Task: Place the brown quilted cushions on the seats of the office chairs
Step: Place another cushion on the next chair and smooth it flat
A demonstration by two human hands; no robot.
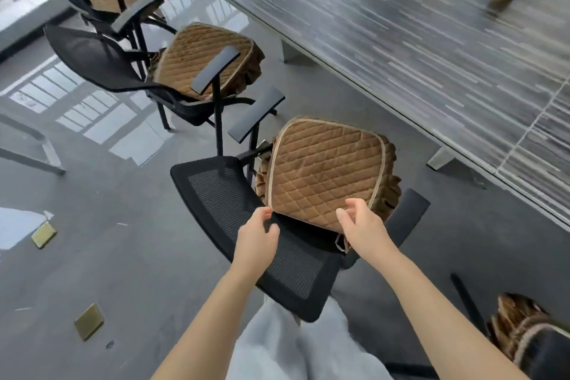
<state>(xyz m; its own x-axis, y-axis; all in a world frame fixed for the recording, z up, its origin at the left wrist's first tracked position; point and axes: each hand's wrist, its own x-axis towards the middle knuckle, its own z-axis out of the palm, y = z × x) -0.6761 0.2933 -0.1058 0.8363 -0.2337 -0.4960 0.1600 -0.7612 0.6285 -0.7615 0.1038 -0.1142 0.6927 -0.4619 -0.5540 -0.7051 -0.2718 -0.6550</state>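
Cushion (327,166): on the nearest chair (246,225) seat, near edge lifted.
Left hand (257,233): grip pinching cushion's near-left corner.
Right hand (362,225): grip pinching its near-right edge.

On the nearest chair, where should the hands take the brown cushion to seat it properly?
Grip the nearest cushion along its piped near edge, one corner per hand, reaching over the mesh backrest. That edge is lifted clear of the seat, and the left hand and right hand are already there.
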